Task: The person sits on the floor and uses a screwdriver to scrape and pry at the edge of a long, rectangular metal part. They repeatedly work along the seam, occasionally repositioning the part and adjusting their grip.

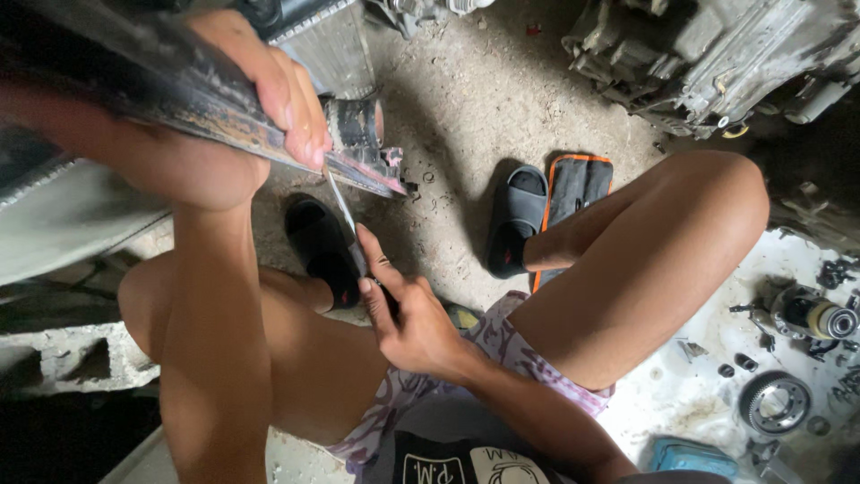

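Observation:
My left hand grips the dark, rusty edge of a radiator that leans across the upper left, fingers curled over its frame. A short black rubber hose stub sticks out just right of those fingers. My right hand holds a screwdriver whose thin metal shaft points up to the underside of the radiator's edge. I am seated on the ground with knees apart, and both hands work between them.
Two black slide sandals lie on the dirt floor beside a black and orange pouch. A grimy gearbox casing sits top right. Gears, a bearing part and small bits lie on a white sheet right. A concrete block is left.

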`<state>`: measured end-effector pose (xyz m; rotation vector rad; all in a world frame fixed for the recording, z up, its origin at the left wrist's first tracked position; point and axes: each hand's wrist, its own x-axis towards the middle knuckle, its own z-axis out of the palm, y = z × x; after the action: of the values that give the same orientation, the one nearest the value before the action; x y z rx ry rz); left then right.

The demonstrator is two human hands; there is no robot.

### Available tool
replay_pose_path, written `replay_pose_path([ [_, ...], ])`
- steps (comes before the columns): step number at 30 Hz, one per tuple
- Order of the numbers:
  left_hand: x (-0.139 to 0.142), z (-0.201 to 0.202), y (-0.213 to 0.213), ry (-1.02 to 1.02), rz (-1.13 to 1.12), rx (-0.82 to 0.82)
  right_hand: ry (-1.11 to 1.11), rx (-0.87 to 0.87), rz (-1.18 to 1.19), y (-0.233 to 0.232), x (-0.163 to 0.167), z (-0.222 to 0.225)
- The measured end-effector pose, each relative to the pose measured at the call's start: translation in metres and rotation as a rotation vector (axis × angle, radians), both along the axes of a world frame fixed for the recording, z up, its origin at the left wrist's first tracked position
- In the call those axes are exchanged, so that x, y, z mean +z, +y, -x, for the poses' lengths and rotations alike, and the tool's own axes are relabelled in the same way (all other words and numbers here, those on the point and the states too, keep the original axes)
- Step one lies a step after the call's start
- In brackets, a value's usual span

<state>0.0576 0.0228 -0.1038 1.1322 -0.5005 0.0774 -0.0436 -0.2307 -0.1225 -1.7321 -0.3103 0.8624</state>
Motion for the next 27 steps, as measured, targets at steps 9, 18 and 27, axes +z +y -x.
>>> replay_pose_path([
  [9, -0.006, -0.003, 0.006, 0.041, 0.084, -0.157, -0.002, 0.003, 0.033, 0.003, 0.012, -0.005],
  [18, 0.003, -0.002, 0.002, -0.051, -0.009, -0.038, -0.082, 0.018, 0.014, 0.007, 0.018, -0.007],
  [27, 0.006, 0.006, -0.012, 0.052, 0.105, -0.088, -0.171, 0.005, -0.003, 0.001, 0.029, 0.003],
])
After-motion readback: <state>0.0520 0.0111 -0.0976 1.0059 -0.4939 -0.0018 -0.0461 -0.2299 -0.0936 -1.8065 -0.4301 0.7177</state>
